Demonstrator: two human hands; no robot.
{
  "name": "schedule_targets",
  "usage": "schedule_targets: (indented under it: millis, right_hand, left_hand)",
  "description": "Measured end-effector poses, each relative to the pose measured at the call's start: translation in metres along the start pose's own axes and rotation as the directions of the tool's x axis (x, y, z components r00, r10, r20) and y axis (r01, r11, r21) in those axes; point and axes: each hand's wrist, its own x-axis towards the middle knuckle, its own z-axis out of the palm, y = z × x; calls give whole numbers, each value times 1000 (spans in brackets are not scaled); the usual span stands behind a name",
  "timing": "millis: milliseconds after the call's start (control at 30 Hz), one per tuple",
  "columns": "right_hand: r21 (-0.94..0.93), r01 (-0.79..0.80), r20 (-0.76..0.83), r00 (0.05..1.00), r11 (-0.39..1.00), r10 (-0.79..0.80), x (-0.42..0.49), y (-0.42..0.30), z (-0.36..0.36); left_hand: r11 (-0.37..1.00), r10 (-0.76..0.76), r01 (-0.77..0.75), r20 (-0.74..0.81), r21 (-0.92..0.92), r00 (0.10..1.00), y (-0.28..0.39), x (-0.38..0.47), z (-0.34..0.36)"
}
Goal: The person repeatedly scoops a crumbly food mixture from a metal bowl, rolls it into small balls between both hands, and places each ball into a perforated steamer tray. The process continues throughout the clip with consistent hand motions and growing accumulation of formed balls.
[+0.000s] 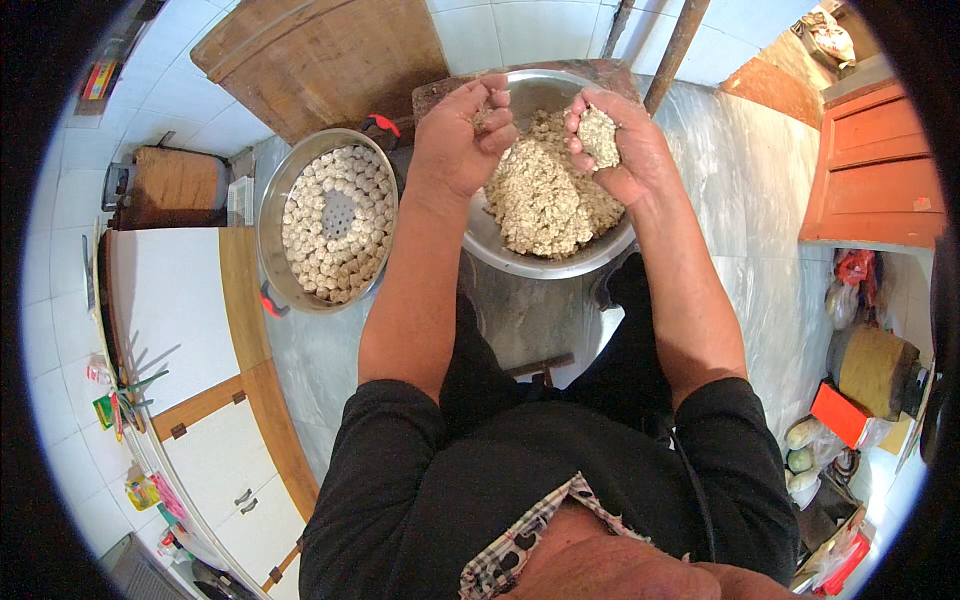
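Observation:
A wide metal basin (525, 266) sits before me, with a heap of pale, crumbly, dough-like mixture (547, 202) in it. Over its right side, my right hand (637, 146) cups a clump of the mixture (598, 139), palm turned up. My left hand (457, 139) is over the basin's left rim, fingers curled around a small bit of the same mixture. To the left stands a metal steamer pan (264, 225) with red-and-black handles. Many small pale balls (304, 251) ring its perforated bottom (339, 214), part of which shows bare.
A wooden board (330, 67) leans against the tiled wall behind the pan. White cabinets (217, 442) line the left side. An orange-red cabinet (877, 165) stands at right, above bags and vegetables (802, 457). A wooden pole (679, 52) rises behind the basin.

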Motion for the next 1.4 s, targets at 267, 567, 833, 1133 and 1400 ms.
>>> schedule_targets:
  millis: [267, 567, 833, 1133, 1400]
  right_hand:
    - [25, 13, -17, 1000, 1000, -13, 0, 0, 0]
    - [33, 18, -13, 1000, 999, -17, 0, -2, 1]
    - [46, -14, -4, 1000, 999, 14, 1, -2, 2]
    - [39, 5, 23, 1000, 999, -5, 5, 0, 0]
    - [38, 28, -9, 1000, 999, -28, 3, 0, 2]
  left_hand:
    - [968, 173, -140, -151, 207, 973, -1, 2, 1]
    - [996, 51, -44, -90, 76, 995, 7, -2, -12]
    - [999, 8, -1, 132, -54, 991, 14, 0, -22]
    - [987, 143, -135, -109, 85, 984, 15, -2, -20]
    - [977, 186, -173, -103, 127, 977, 9, 1, -15]
